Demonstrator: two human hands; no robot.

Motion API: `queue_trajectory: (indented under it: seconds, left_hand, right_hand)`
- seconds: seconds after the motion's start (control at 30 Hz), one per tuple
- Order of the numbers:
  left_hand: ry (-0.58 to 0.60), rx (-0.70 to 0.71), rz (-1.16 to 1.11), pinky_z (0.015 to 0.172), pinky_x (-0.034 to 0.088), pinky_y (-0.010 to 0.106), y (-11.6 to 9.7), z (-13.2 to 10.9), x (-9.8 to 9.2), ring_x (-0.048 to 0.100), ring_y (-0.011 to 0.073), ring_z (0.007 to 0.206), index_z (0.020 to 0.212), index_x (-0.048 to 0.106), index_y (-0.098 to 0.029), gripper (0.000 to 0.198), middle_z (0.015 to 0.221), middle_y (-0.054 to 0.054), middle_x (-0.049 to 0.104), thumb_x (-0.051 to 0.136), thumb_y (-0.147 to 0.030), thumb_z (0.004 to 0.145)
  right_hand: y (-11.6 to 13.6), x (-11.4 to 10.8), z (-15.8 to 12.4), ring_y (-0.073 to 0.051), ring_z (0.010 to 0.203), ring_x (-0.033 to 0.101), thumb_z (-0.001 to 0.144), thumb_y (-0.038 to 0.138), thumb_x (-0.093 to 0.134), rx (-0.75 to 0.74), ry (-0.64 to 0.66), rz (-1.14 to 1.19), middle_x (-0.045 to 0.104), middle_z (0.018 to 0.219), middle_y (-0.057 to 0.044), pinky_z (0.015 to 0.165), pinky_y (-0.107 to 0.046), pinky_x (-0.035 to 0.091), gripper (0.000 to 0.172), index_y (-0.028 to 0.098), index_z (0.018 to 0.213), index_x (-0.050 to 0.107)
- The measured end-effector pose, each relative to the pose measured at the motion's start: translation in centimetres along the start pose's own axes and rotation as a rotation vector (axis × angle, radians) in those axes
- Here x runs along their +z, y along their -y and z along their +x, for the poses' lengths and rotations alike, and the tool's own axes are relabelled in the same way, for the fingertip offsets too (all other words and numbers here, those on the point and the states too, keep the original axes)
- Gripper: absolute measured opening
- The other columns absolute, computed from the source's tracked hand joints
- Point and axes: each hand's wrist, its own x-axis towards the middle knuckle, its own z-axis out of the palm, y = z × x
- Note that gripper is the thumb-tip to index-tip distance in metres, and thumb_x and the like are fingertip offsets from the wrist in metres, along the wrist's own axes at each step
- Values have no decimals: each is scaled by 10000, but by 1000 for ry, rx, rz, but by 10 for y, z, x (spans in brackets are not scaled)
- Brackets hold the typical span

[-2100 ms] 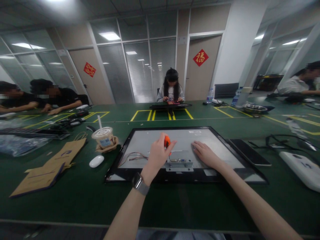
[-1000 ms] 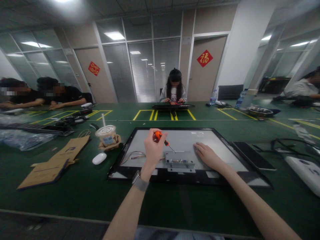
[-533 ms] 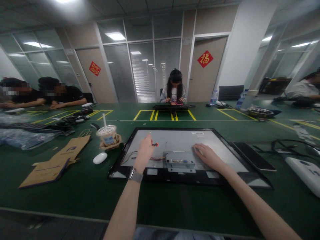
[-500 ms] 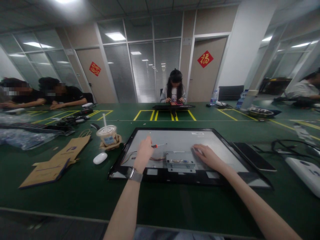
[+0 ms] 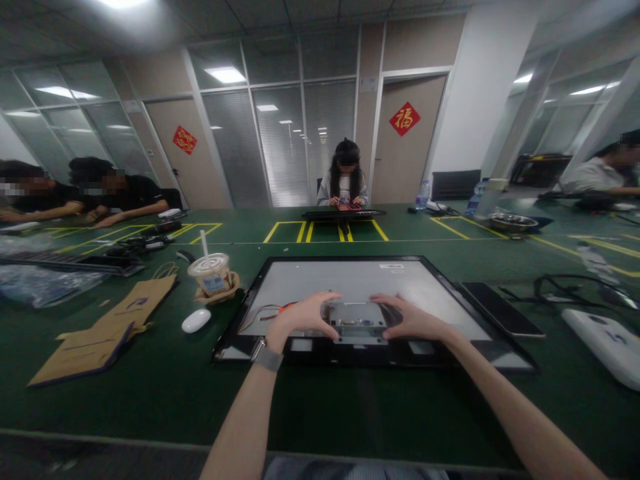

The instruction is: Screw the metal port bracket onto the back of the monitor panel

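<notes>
green table (image 5: 150, 387): left hand (image 5: 300, 317) and right hand (image 5: 413, 321) close fingers on a metal box (image 5: 361, 321), hiding its ends.

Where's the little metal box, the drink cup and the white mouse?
metal box (image 5: 361, 323): head view, front face with ports.
drink cup (image 5: 213, 280): head view, side label.
white mouse (image 5: 195, 321): head view, top shell.

matt grey metal bracket (image 5: 361, 321) on smooth panel back (image 5: 400, 283), green felt-like table (image 5: 150, 393)

Dim ceiling-panel light, blurred warped edges
</notes>
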Motion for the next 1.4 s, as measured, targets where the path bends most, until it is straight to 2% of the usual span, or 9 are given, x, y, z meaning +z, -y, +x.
queue_trajectory:
  seconds: [0.1, 0.27, 0.43, 0.57, 0.77, 0.9, 1.07, 1.23, 1.4]
  left_hand:
    - [-9, -10, 36, 984, 508, 408, 2, 4, 6, 653, 316, 1149, 1277, 669, -204, 717, 1264, 101, 697, 867, -216, 588]
    - [-53, 32, 80, 885, 521, 383, 2, 4, 4, 662, 309, 1064, 1156, 729, -216, 567, 1162, 75, 719, 846, -241, 601]
    - [-116, 74, 69, 938, 509, 394, -1, 1, 0, 646, 285, 1078, 1169, 712, -226, 507, 1193, 69, 705, 799, -232, 669]
    - [-125, 133, 32, 1007, 493, 396, 6, 8, 6, 632, 261, 1131, 1204, 675, -219, 461, 1272, 82, 662, 737, -203, 747]
    - [-114, 86, -8, 996, 520, 397, 25, 21, 21, 640, 253, 1134, 1267, 636, -217, 502, 1319, 94, 625, 699, -154, 773]
    - [-112, 68, -14, 1056, 489, 425, 31, 23, 23, 613, 274, 1208, 1343, 592, -211, 560, 1366, 111, 603, 703, -190, 794]
    - [-73, 42, 8, 1118, 440, 440, 32, 25, 24, 566, 291, 1280, 1406, 543, -215, 643, 1448, 115, 542, 730, -217, 790]
    - [-66, 20, 8, 1090, 462, 432, 31, 26, 25, 570, 286, 1266, 1393, 555, -225, 597, 1446, 100, 543, 709, -219, 816]
    - [-75, 37, 7, 1106, 445, 434, 22, 22, 20, 557, 282, 1278, 1358, 580, -242, 564, 1427, 86, 555, 711, -206, 811]
  right_hand:
    - [-1, 2, 1, -370, 1422, 445, 715, 555, 776, 0, -35, 19, 533, 1519, -148, 1227, -635, 92, 758, 237, 1382, 607]
    - [0, 3, 2, -364, 1334, 522, 676, 530, 803, 15, -117, 36, 590, 1429, -149, 1153, -574, 342, 737, 231, 1330, 640]
    - [1, -4, 2, -338, 1300, 537, 685, 534, 798, -49, -177, 65, 576, 1389, -133, 1124, -502, 400, 695, 213, 1286, 661]
    - [-3, -7, 8, -334, 1284, 546, 705, 561, 777, -48, -203, 54, 580, 1363, -127, 1143, -510, 370, 681, 225, 1287, 666]
    - [-10, -2, 15, -361, 1342, 492, 747, 583, 720, -7, -151, 21, 558, 1426, -152, 1153, -535, 345, 710, 209, 1344, 629]
    - [-10, -1, 16, -375, 1375, 467, 770, 563, 687, 21, -105, 37, 548, 1464, -149, 1177, -570, 293, 723, 205, 1391, 589]
    - [-5, -2, 16, -385, 1393, 448, 738, 535, 719, 58, -89, 25, 537, 1489, -143, 1191, -583, 263, 768, 219, 1419, 559]
    - [-3, -1, 16, -389, 1376, 460, 739, 546, 712, 60, -88, 25, 557, 1464, -130, 1184, -590, 267, 730, 233, 1385, 576]
    - [1, -4, 17, -373, 1351, 487, 714, 523, 725, 54, -118, 42, 562, 1444, -160, 1170, -552, 305, 742, 181, 1356, 579]
